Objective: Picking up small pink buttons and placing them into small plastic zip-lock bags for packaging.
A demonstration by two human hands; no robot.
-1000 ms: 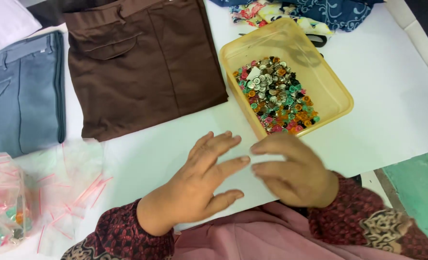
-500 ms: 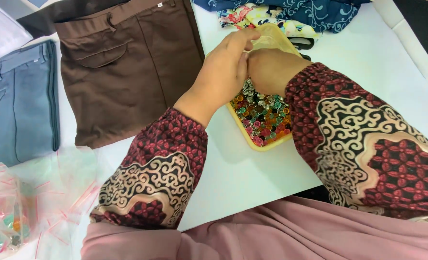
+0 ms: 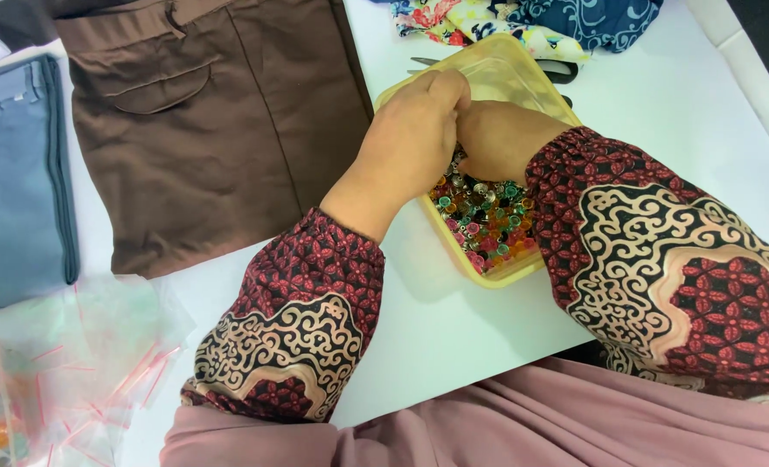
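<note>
one white table (image 3: 661,130), cloth-strewn

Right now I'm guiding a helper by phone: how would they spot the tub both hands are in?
On the white table, right of the brown trousers, sits a yellow tub. Unlike the cloth around it, it is hard plastic and holds small colourful buttons.

Both hands have left the bare table edge, where they lay flat a second ago. Left hand (image 3: 410,143) and right hand (image 3: 501,138) now reach into the yellow tray (image 3: 523,73), fingers down among the buttons (image 3: 484,220). Since half a second ago, hands sit slightly lower over the tray; view shifted closer.
</note>
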